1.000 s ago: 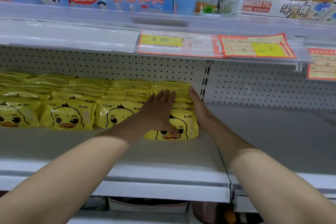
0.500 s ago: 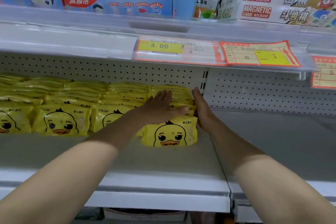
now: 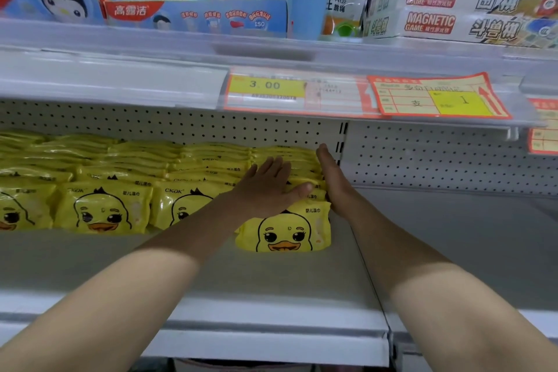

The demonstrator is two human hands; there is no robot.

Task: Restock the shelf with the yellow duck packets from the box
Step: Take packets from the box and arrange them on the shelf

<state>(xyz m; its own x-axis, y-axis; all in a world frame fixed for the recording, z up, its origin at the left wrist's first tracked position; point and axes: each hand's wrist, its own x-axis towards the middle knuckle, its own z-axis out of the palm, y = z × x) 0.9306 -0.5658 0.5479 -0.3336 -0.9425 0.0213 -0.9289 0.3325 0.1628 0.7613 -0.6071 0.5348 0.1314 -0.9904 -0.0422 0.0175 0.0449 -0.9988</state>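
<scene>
Rows of yellow duck packets [image 3: 102, 208] lie stacked on the white shelf [image 3: 271, 296], filling its left and middle. The rightmost stack ends in a front packet [image 3: 287, 231] with a duck face. My left hand [image 3: 265, 187] lies flat, palm down, on top of that stack with the fingers spread. My right hand [image 3: 333, 178] stands on edge against the stack's right side, fingers straight and pointing at the pegboard back wall. Neither hand grips a packet. The box is out of view.
A pegboard back wall [image 3: 422, 157] closes the shelf. The bay to the right [image 3: 453, 235] holds bare shelf surface. Overhead, a shelf edge carries price tags [image 3: 265, 89] and holds magnetic game boxes [image 3: 453, 12] and blue children's goods [image 3: 196, 16].
My left hand slid from the front packet's face up and back onto the top of the stack. My right hand stayed against the stack's right side. The camera dipped slightly.
</scene>
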